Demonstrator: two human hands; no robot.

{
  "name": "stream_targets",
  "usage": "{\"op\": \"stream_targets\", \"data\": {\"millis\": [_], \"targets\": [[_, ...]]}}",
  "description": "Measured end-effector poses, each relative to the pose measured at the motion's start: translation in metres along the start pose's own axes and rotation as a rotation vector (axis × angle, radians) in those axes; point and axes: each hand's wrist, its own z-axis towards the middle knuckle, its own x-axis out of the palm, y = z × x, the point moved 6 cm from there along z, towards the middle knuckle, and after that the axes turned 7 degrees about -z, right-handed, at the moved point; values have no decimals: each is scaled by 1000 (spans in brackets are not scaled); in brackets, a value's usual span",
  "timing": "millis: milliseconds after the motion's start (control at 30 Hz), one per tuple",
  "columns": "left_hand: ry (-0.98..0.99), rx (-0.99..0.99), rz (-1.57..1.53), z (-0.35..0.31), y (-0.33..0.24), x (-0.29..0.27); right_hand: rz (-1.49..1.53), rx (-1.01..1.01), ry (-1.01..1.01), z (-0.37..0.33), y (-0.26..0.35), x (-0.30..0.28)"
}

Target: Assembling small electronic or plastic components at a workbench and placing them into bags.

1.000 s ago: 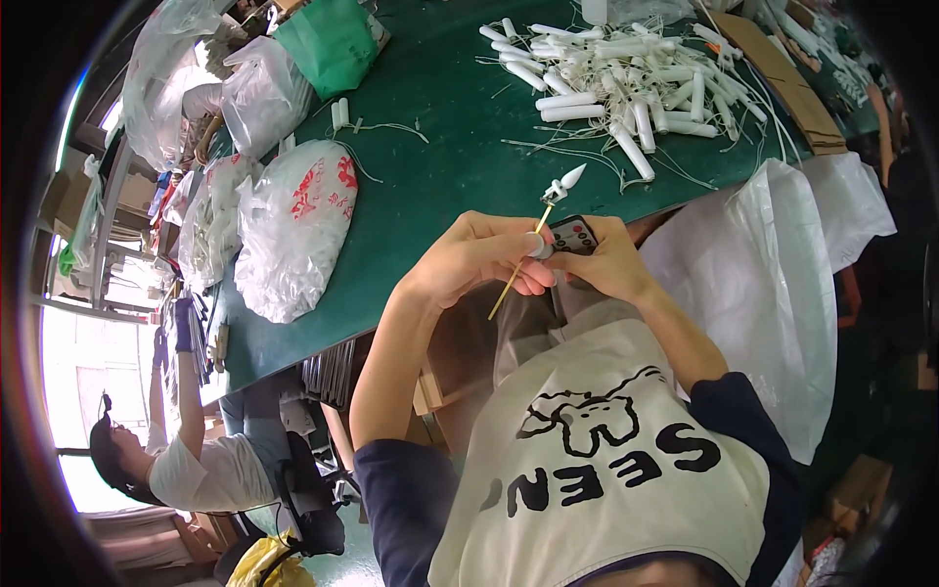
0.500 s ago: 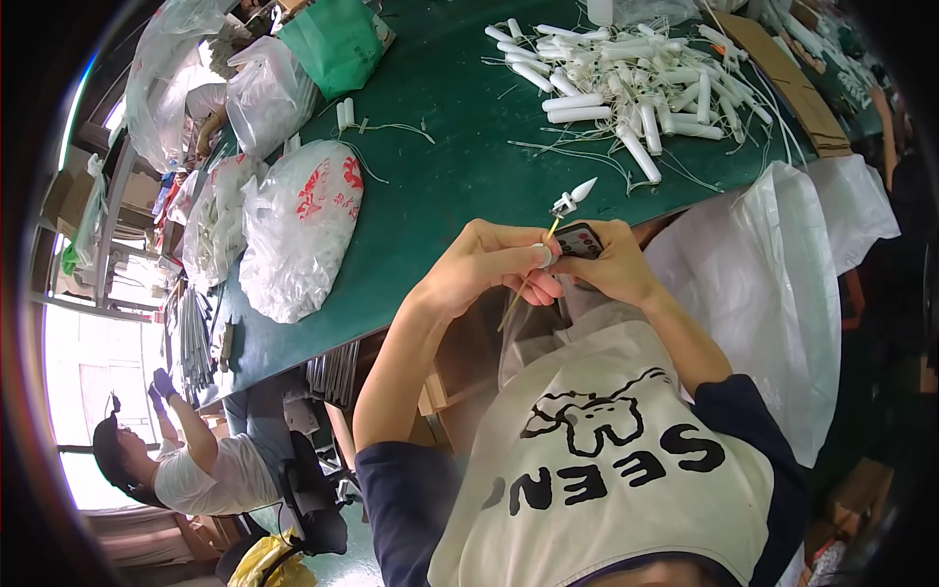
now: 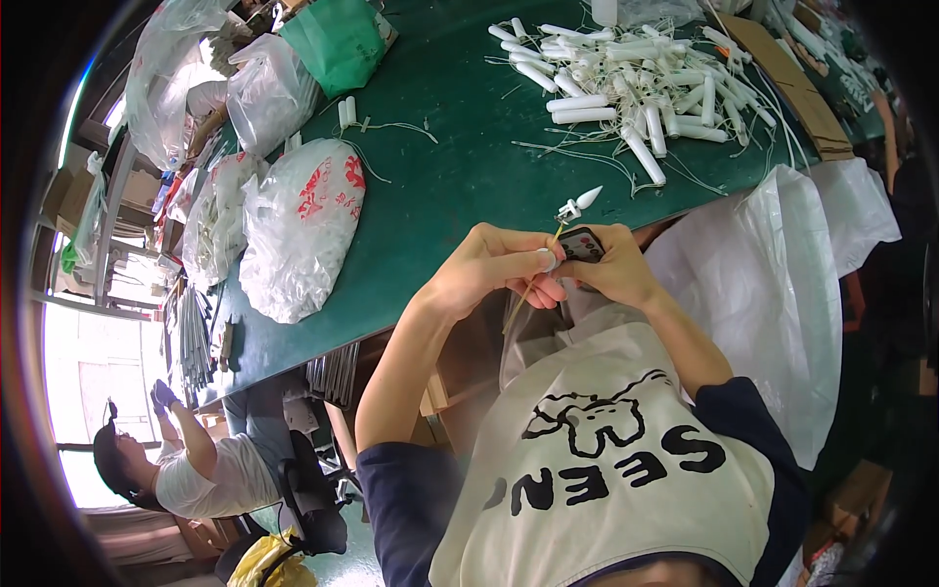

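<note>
Head view: left hand (image 3: pixel 504 264) and right hand (image 3: pixel 620 264) meet at the near edge of the green table (image 3: pixel 440 186)

The left hand is half curled, with thumb and forefinger pinched together; between its fingers passes one yellow stick (image 3: pixel 558 233), slanting. On the upper end sit one white holder (image 3: pixel 567 210) and one flame-shaped tip (image 3: pixel 589 197), pointing away from the body. Probably the stick is gripped below them so that this end stays free of the fingers. At the left thumb I see one pale round piece (image 3: pixel 547 259), but it is too small to tell what it is.

The right hand is mostly closed, and it has hold of one dark remote (image 3: pixel 582 246), with buttons showing upward. It is at the table edge, just beside the left fingertips; perhaps it is kept so near for both hands to reach it. Whether it touches the table, I cannot tell.

Farther up lies one pile of white tubes (image 3: pixel 641 83) with tangled wires, too mixed for exact counting. Two small tubes (image 3: pixel 346 112) lie apart, near one green bag (image 3: pixel 335 44). At least four pale plastic bags (image 3: pixel 303 235) gather at the left, maybe to leave the middle free for working. One co-worker (image 3: pixel 220 474) sits at the left, hands raised.
</note>
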Motion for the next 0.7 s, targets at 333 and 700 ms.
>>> {"op": "stream_targets", "data": {"millis": [333, 700], "targets": [[-40, -20, -10, 2, 8, -3, 1, 33, 3, -1, -7, 2], [-16, -28, -14, 8, 12, -6, -50, 50, -30, 1, -9, 0]]}}
